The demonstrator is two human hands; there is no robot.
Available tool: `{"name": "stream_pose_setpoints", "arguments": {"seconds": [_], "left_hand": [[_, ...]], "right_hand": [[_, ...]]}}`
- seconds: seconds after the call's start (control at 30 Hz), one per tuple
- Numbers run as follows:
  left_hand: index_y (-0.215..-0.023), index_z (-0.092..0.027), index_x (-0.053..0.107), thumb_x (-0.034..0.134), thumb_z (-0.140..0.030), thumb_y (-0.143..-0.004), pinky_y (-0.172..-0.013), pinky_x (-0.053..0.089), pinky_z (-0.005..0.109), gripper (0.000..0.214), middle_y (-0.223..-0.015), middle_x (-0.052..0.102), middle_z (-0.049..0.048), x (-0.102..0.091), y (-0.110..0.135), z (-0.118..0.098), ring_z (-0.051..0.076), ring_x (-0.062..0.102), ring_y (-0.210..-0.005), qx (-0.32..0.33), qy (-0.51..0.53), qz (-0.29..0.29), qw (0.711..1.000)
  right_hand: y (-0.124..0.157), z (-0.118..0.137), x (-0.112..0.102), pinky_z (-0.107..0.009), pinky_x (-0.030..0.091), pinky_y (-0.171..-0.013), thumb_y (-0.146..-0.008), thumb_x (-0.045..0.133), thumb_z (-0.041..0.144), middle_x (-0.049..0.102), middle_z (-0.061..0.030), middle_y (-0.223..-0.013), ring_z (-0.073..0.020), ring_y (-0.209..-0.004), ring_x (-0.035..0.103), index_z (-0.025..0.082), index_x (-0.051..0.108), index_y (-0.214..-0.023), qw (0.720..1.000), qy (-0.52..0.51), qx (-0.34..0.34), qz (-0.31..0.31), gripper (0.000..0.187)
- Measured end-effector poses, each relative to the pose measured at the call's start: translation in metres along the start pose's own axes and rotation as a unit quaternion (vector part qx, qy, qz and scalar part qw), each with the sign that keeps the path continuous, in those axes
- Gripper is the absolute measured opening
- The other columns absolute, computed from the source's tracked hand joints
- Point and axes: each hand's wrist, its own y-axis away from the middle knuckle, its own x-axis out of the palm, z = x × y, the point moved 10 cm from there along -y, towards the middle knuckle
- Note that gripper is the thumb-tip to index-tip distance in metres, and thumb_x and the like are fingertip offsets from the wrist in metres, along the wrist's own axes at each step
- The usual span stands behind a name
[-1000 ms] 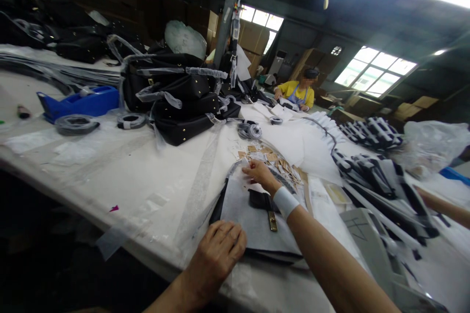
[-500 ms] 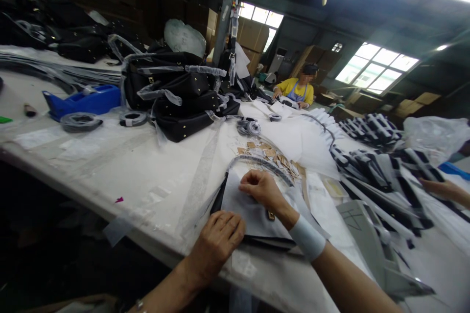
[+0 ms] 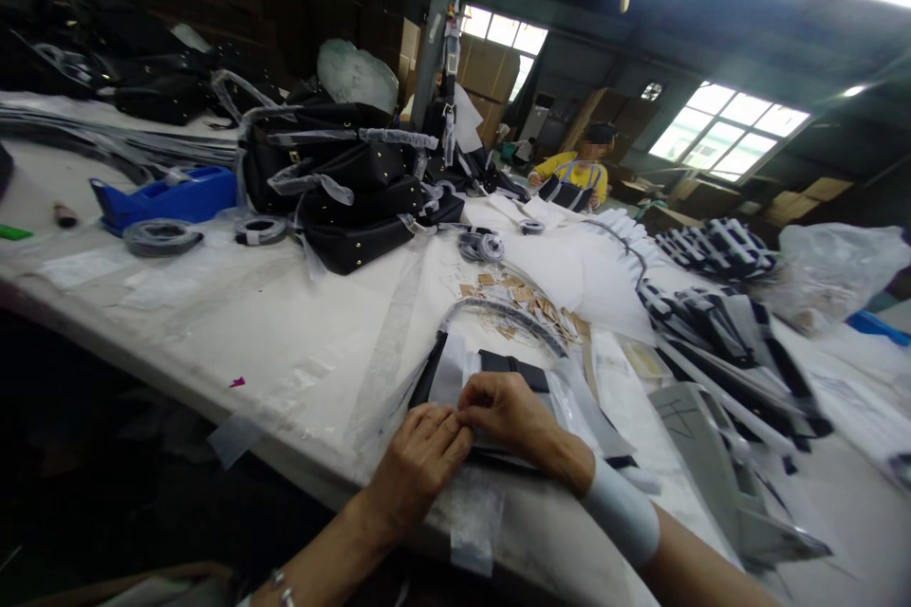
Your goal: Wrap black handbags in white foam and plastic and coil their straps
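Note:
A black handbag (image 3: 421, 381) lies on the table before me, its arched handle (image 3: 498, 306) wrapped in clear plastic. A pale grey protective sheet (image 3: 448, 374) lies over part of its front, and a black strap or flap (image 3: 513, 365) shows above my right hand. My left hand (image 3: 427, 446) is curled over the bag's near left edge. My right hand (image 3: 509, 417) pinches right beside the left fingers, its fingertips close to them; what lies in the pinch is too small to make out. A pale band covers my right wrist.
Beyond the bag lie small brown tags (image 3: 527, 296). A stack of black bags (image 3: 356, 180) and a blue tape dispenser (image 3: 171, 199) stand at left. To the right are a grey dispenser (image 3: 701, 455) and wrapped black straps (image 3: 733, 341). A co-worker (image 3: 587, 173) sits across.
My right hand has come down toward my left hand. The black strap or flap on the bag is now uncovered. A co-worker's hand at the right edge has gone; the co-worker opposite now raises a black item.

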Motion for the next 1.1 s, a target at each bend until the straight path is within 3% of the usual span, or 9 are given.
{"name": "stream_pose_setpoints", "arguments": {"seconds": [0.2, 0.4, 0.53, 0.73, 0.83, 1.0, 1.1], "left_hand": [[-0.107, -0.014, 0.065, 0.04, -0.014, -0.1, -0.09, 0.052, 0.041, 0.026, -0.103, 0.07, 0.0086, -0.002, 0.0, 0.002, 0.022, 0.064, -0.099, -0.006, 0.001, 0.005, 1.0], [-0.119, -0.012, 0.06, 0.039, -0.01, -0.098, -0.094, 0.053, 0.039, 0.03, -0.107, 0.068, 0.0119, -0.001, 0.004, 0.006, 0.022, 0.064, -0.102, -0.015, 0.034, 0.02, 0.999], [-0.12, -0.008, 0.056, 0.041, -0.007, -0.094, -0.093, 0.054, 0.037, 0.03, -0.106, 0.068, 0.0144, -0.006, 0.007, 0.01, 0.022, 0.064, -0.103, -0.039, 0.029, -0.009, 0.999], [-0.141, -0.006, 0.041, 0.042, -0.01, -0.095, -0.095, 0.052, 0.035, 0.046, -0.121, 0.066, 0.0158, -0.002, 0.01, 0.009, 0.021, 0.062, -0.111, -0.034, 0.045, 0.013, 0.998], [-0.14, -0.007, 0.043, 0.044, -0.012, -0.096, -0.094, 0.051, 0.034, 0.044, -0.117, 0.069, 0.013, 0.0, 0.011, 0.011, 0.02, 0.064, -0.108, -0.036, 0.071, 0.017, 0.997], [-0.131, -0.011, 0.052, 0.046, -0.013, -0.096, -0.091, 0.052, 0.034, 0.036, -0.112, 0.072, 0.0105, 0.003, 0.009, 0.014, 0.02, 0.065, -0.106, -0.045, 0.089, 0.027, 0.995], [-0.126, -0.015, 0.057, 0.044, -0.011, -0.095, -0.093, 0.05, 0.035, 0.033, -0.115, 0.072, 0.0078, 0.005, 0.006, 0.012, 0.02, 0.065, -0.109, -0.042, 0.102, 0.052, 0.993]], "right_hand": [[0.007, 0.0, -0.002, -0.02, 0.046, -0.063, -0.078, 0.069, 0.009, 0.072, 0.0014, -0.072, -0.0128, -0.067, 0.064, 0.017, 0.073, -0.077, 1.0, -0.026, -0.004, 0.003, 0.009], [0.017, 0.013, -0.007, -0.026, 0.05, -0.072, -0.083, 0.064, 0.009, 0.07, -0.0011, -0.081, -0.0157, -0.074, 0.065, 0.019, 0.064, -0.112, 0.991, 0.086, -0.092, -0.038, 0.031], [0.023, 0.021, 0.002, -0.03, 0.051, -0.077, -0.085, 0.06, 0.01, 0.071, -0.0047, -0.089, -0.0191, -0.083, 0.067, 0.02, 0.058, -0.12, 0.978, 0.149, -0.14, -0.032, 0.037], [0.03, 0.023, 0.005, -0.027, 0.051, -0.072, -0.081, 0.058, 0.004, 0.07, -0.0029, -0.087, -0.0168, -0.075, 0.066, 0.02, 0.057, -0.109, 0.987, 0.086, -0.123, -0.066, 0.032], [0.034, 0.025, 0.006, -0.027, 0.051, -0.072, -0.08, 0.06, 0.004, 0.069, -0.0029, -0.087, -0.0165, -0.074, 0.065, 0.019, 0.057, -0.106, 0.988, 0.056, -0.117, -0.089, 0.031], [0.053, 0.035, -0.007, -0.026, 0.049, -0.068, -0.084, 0.068, 0.013, 0.068, 0.0004, -0.08, -0.0147, -0.068, 0.064, 0.021, 0.057, -0.12, 0.985, 0.017, -0.144, -0.095, 0.039], [0.085, 0.047, -0.017, -0.026, 0.046, -0.066, -0.09, 0.064, 0.02, 0.066, -0.0008, -0.076, -0.0154, -0.069, 0.061, 0.021, 0.064, -0.103, 0.971, 0.061, -0.208, -0.099, 0.013]]}}
